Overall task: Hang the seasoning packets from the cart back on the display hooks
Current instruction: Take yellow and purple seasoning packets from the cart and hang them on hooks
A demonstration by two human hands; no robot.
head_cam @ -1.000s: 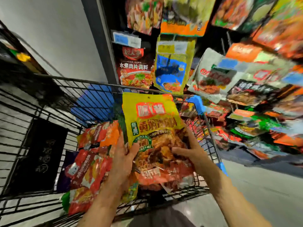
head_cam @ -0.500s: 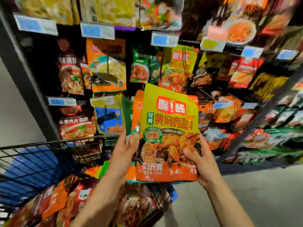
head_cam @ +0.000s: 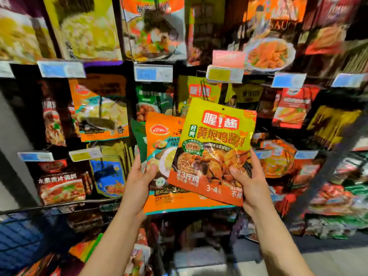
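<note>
My right hand (head_cam: 248,180) grips a yellow and red seasoning packet (head_cam: 217,140) by its lower right side, tilted slightly right, with a small hang hole at its top. My left hand (head_cam: 139,180) holds an orange packet (head_cam: 163,148) with a green packet (head_cam: 139,136) tucked behind it, thumb on the front. Both are raised in front of the display hooks. A matching yellow packet (head_cam: 197,90) hangs on the wall just above and behind the held one. More packets lie in the cart (head_cam: 59,208) below.
The display wall is full of hanging packets with price tags (head_cam: 153,73) on the hook ends. An orange packet (head_cam: 101,108) hangs at left. The cart's black wire rim crosses the lower left, and a blue seat flap (head_cam: 18,238) shows inside it.
Both hands have lifted the packets from over the cart up to the display. The yellow packet has slid right, away from the orange one, and my view has tilted upward.
</note>
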